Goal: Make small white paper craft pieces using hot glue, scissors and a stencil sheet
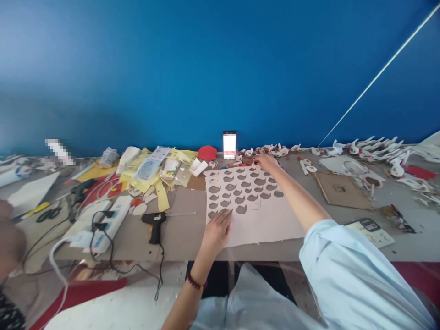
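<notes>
A white sheet (261, 224) with rows of fish-like or bird-like cut-outs lies on the table before me. My left hand (218, 229) rests flat on its left part, fingers stretched out beside the lowest cut-outs. One outline (255, 206) is drawn on the sheet but not cut through. Beyond the sheet's far edge, my right hand (267, 162) reaches down with bent fingers among small white pieces (273, 149) and a red slender item (244, 164). Its fingertips are small and partly hidden, so whatever they pinch does not show.
A phone (229, 145) stands against the blue wall. Left of the sheet lie a black glue gun (156, 225), a corded power strip (113, 224) and yellow paper (163, 195). To the right are cardboard (340, 189), another phone (373, 231) and white bird-like shapes (374, 146). Another person's arm (10, 243) shows far left.
</notes>
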Available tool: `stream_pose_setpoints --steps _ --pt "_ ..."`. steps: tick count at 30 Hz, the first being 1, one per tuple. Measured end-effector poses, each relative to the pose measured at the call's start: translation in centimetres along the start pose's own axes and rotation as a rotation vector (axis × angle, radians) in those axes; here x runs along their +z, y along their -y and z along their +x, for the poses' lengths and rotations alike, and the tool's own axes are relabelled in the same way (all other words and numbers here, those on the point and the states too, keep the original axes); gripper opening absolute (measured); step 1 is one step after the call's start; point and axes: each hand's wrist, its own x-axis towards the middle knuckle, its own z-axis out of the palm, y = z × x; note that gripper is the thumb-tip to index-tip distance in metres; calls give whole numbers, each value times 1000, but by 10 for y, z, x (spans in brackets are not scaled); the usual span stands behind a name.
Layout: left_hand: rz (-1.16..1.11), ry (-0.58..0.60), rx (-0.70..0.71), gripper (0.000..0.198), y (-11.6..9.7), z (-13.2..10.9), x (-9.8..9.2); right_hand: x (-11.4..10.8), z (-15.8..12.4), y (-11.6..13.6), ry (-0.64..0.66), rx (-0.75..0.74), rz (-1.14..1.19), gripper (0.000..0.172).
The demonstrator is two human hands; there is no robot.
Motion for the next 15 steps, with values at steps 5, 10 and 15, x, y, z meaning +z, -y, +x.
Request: stream_pose_setpoints --steps 5,10,15 --pt "13 -22 12 31 0 0 -1 -6 -3 3 8 -51 -14 23" --pt "10 -16 11 31 -2 0 -2 -16 -8 0 -37 -19 21 24" --pt "25 5 11 29 -3 1 -4 -31 -22 -17 -122 86 127 21"
